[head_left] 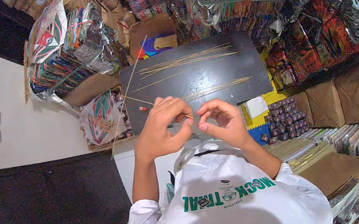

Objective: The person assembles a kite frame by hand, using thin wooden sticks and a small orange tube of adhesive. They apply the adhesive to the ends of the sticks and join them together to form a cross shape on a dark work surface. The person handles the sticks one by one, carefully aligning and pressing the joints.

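My left hand (163,126) is closed round a thin bamboo stick (139,101), whose tip pokes out between thumb and forefinger. Toward its far left end this stick meets a longer bamboo stick (131,75), which slants across it past the table's left edge. Just to the right, my right hand (222,121) has its fingers curled in a pinch, close to the stick's tip but apart from my left hand. Whatever it pinches is too small to make out. Beyond both hands, several loose bamboo sticks (190,59) lie on the dark table (175,82), with another bunch (222,87) nearer me.
A small orange-and-white object (143,109) sits near the table's left edge. An open box (101,119) with printed sheets stands at the left. Tall stacks of bundled coloured paper (256,1) rise behind. Small dark spools (286,118) are piled at the right, near brown-wrapped packages (357,91).
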A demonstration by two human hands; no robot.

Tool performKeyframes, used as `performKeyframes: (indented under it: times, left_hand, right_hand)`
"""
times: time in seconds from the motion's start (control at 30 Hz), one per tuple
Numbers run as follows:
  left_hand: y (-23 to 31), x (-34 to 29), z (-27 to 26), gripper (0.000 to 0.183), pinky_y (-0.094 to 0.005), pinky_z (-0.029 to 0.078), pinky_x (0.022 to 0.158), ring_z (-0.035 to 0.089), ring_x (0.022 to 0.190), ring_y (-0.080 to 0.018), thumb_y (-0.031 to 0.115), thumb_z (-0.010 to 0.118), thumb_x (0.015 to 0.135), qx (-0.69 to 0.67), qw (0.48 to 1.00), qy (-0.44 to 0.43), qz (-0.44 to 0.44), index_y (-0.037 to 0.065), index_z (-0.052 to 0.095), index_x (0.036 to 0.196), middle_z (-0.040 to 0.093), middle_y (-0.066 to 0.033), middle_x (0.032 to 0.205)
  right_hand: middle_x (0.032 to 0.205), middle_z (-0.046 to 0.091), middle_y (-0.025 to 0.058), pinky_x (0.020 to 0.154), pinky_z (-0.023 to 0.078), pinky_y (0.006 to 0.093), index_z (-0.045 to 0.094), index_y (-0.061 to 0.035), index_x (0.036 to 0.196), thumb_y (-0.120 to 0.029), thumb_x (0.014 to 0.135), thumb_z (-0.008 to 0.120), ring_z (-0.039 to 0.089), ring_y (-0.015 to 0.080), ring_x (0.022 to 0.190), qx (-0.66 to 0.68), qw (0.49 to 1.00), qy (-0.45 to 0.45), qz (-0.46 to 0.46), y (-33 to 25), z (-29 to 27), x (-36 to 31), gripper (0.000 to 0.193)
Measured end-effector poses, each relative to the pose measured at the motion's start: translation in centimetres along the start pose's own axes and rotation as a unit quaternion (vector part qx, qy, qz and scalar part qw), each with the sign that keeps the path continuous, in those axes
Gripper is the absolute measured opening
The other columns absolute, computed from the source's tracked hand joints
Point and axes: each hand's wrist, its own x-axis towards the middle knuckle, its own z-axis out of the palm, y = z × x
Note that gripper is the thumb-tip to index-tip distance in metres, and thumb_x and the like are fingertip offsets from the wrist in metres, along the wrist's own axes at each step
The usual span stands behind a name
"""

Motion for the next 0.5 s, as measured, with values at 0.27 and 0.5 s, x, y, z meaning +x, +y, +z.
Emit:
performKeyframes:
  times: [0.27, 0.5]
  left_hand:
    - [0.51, 0.03, 0.13, 0.010, -0.0344, 0.034, 0.073, 0.053, 0.069, -0.0178, 0.009, 0.066, 0.077, -0.011, 1.000, 0.005, -0.028, 0.009, 0.062, 0.086, 0.060, -0.0019, 0.077]
    - [0.29, 0.12, 0.26, 0.009, -0.0334, 0.034, 0.073, 0.053, 0.069, -0.0165, 0.008, 0.068, 0.079, -0.020, 0.999, 0.001, -0.025, 0.009, 0.064, 0.087, 0.060, -0.0009, 0.078]
  right_hand:
    - [0.105, 0.065, 0.0025, 0.091, 0.050, 0.0293, 0.062, -0.0010, 0.118, 0.000, 0.088, 0.074, 0.065, 0.0103, 0.097, 0.017, 1.000, 0.001, 0.015, 0.00, -0.15, -0.20, 0.032]
    - [0.108, 0.064, 0.0029, 0.092, 0.051, 0.0293, 0.062, -0.0015, 0.119, 0.000, 0.088, 0.074, 0.064, 0.0104, 0.097, 0.020, 1.000, -0.002, 0.018, 0.08, -0.44, -0.39, 0.033]
